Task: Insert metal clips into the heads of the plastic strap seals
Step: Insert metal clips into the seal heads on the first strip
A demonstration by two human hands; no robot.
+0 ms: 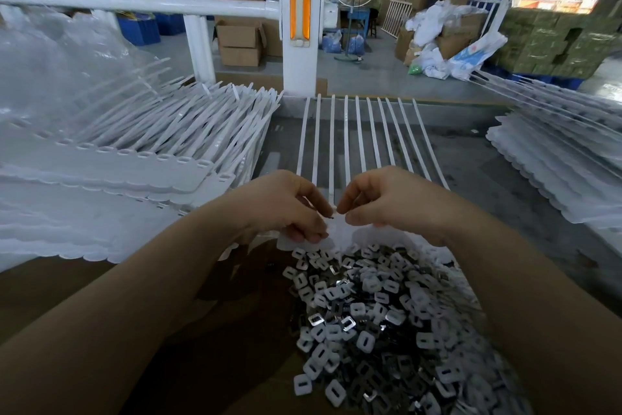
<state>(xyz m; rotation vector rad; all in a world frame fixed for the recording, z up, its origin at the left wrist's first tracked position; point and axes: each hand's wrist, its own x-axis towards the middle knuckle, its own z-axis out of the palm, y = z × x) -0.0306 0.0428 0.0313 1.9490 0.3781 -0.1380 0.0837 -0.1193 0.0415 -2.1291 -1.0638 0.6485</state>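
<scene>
Hands meeting dead centre over a sheet of joined strap seals (340, 158), white tails fanning up toward 12 o'clock across the grey table (488, 185). Left hand (282, 209) curled round the near head edge of that sheet, fingers folded under and gripping the white plastic. Right hand (387, 199) pinched thumb to forefinger, tips nearly touching the left's; something tiny and dark right at the pinch, too small to call. Heap of metal clips (387, 323) at 5 o'clock, shiny frames mixed with little white slotted squares, spilling right up to the wrists. Big stack of strap seal sheets (134, 158) at 9 o'clock, slotted heads lined up along the near edge, clear plastic bag (60, 71) slumped behind it. Another stack of seal sheets (558, 165) at 3 o'clock. White post with an orange reflector (300, 20) at 12 o'clock, cardboard boxes (240, 42) just beside it on the floor.
</scene>
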